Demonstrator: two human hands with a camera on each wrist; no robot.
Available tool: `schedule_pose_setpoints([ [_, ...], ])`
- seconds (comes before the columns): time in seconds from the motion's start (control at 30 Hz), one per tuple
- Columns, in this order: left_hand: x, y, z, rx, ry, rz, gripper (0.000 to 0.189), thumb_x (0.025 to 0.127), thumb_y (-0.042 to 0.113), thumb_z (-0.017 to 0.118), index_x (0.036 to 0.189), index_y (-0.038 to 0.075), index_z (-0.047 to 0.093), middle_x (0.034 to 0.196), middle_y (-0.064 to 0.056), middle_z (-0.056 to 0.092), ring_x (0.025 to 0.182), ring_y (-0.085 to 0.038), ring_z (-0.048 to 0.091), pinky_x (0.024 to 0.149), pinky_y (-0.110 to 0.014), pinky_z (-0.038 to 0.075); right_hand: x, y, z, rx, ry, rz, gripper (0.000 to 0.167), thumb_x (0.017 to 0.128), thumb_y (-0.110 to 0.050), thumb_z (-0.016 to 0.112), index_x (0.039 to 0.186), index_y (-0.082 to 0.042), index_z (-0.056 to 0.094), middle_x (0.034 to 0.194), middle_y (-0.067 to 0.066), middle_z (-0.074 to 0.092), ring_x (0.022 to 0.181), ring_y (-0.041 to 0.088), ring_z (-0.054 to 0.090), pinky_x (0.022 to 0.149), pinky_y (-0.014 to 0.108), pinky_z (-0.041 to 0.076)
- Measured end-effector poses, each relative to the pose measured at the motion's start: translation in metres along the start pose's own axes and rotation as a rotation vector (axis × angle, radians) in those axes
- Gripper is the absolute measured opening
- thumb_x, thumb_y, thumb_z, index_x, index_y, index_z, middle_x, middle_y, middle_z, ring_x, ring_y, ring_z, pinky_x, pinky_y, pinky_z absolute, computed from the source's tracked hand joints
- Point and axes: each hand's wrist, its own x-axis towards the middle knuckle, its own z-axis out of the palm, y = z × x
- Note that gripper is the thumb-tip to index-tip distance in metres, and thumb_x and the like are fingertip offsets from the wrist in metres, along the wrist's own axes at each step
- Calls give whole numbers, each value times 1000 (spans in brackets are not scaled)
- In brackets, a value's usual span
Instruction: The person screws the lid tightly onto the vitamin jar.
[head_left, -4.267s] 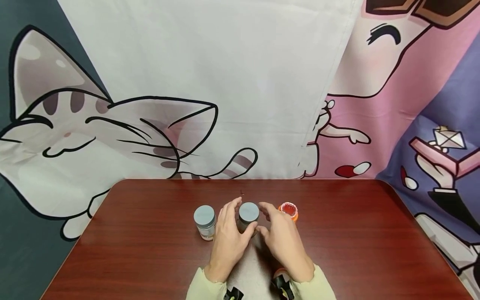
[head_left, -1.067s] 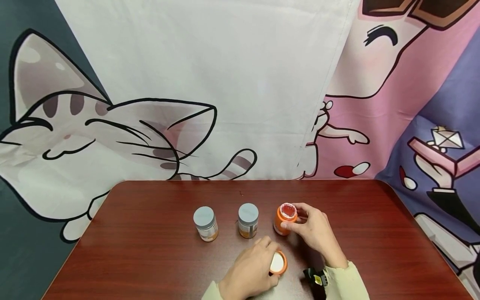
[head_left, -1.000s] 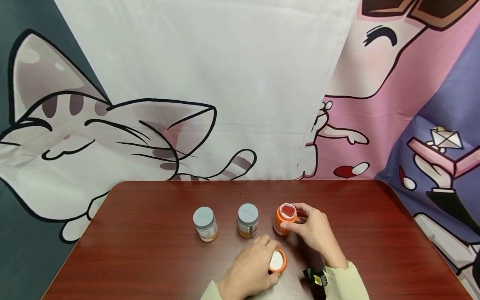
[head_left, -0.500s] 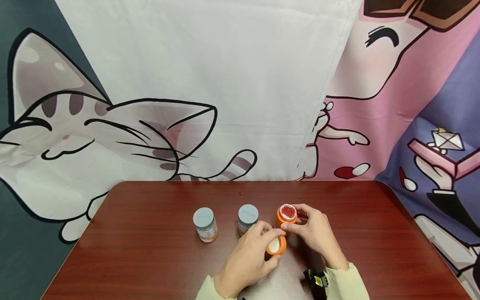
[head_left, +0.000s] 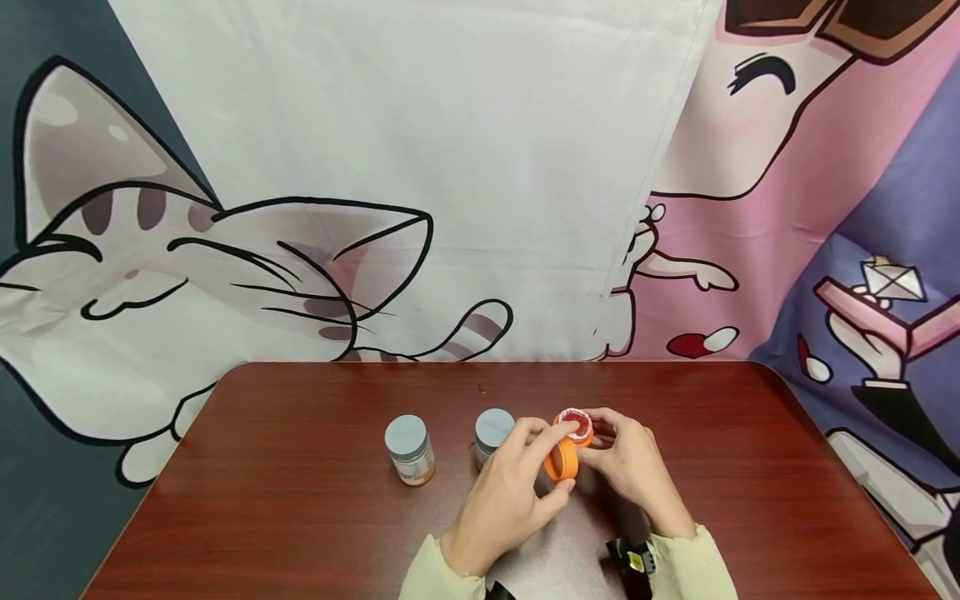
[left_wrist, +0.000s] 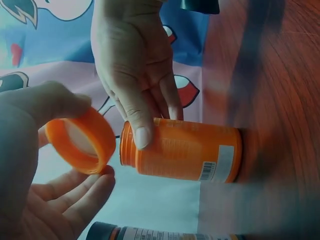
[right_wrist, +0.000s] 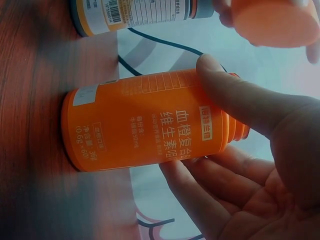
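Observation:
My left hand (head_left: 506, 492) pinches an orange screw cap (head_left: 562, 460) by its edge, thumb below and fingers above. The cap is tilted, and its hollow side with a pale liner shows in the left wrist view. Just beyond it stands an open orange supplement bottle (right_wrist: 145, 122), upright on the table, its mouth ringed with torn whitish seal. My right hand (head_left: 633, 467) grips this bottle near the shoulder, thumb on one side and fingers on the other. In the left wrist view a small gap separates the cap (left_wrist: 82, 142) from the bottle's threaded neck (left_wrist: 127, 145).
Two jars with grey-blue lids stand left of the bottle: one jar (head_left: 410, 450) further left, the other jar (head_left: 492, 431) partly behind my left hand. The reddish wooden table (head_left: 285, 500) ends at a cartoon-printed cloth (head_left: 480, 167) behind.
My left hand has raised the orange cap from near the table, up and forward to beside the bottle's mouth, tipping it. Earlier both hands were around the middle jar; the right now holds the bottle.

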Motion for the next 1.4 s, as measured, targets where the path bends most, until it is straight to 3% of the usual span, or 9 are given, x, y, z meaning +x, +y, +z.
schedule_pose_setpoints([
  [0.23, 9, 0, 6, -5, 86, -9, 51, 81, 17, 79, 130, 18, 64, 120, -3, 54, 100, -11, 62, 86, -21, 50, 0, 0, 0, 2, -4, 6, 46, 75, -9, 88, 117, -3, 71, 108, 14, 73, 93, 23, 73, 80, 35, 58],
  [0.77, 25, 6, 24, -18, 244, -167, 45, 76, 17, 83, 113, 10, 58, 110, 0, 59, 95, -12, 63, 84, -25, 52, 0, 0, -2, -3, -14, 12, 44, 77, -5, 83, 119, -3, 70, 111, 16, 72, 94, 24, 73, 81, 35, 58],
  [1.03, 30, 7, 27, -4, 244, -183, 39, 81, 21, 84, 106, 11, 57, 111, -1, 61, 98, -14, 63, 86, -26, 52, 0, 1, -2, -3, -13, -4, 44, 77, -6, 84, 118, -1, 70, 110, 16, 73, 93, 25, 73, 81, 36, 58],
  [1.23, 32, 4, 31, 51, 246, -161, 35, 79, 23, 85, 97, 13, 57, 109, 1, 62, 101, -18, 56, 89, -28, 47, 0, 1, -1, -1, -15, -18, 43, 77, -7, 84, 118, -1, 70, 110, 16, 73, 93, 24, 73, 80, 36, 58],
  [1.4, 31, 2, 34, 62, 237, -170, 32, 79, 24, 86, 94, 13, 59, 115, -3, 65, 105, -19, 58, 92, -29, 47, 0, 1, -1, 2, -18, -13, 43, 77, -8, 85, 117, -1, 70, 110, 16, 73, 93, 24, 73, 80, 36, 58],
])
